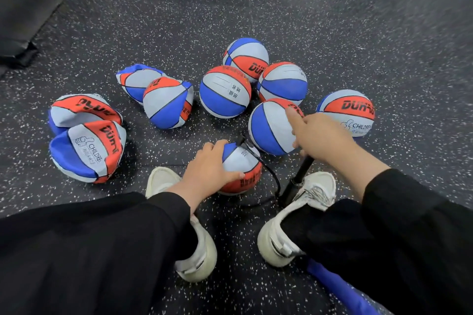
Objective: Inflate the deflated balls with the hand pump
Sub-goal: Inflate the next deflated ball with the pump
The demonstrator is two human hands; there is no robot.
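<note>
Speckled floor (256, 20): five round balls (225, 91), four flat balls (167, 102); left hand (207, 169) holds tenth ball (242, 169), right hand (320, 135) grips pump (297, 179).

Right ball (348, 112) and flat ball (88, 151): "CHILDRE"

Dark speckled rubber floor (332, 41) carries five round balls (225, 91), four collapsed balls (87, 153), two white shoes (297, 227)
</note>
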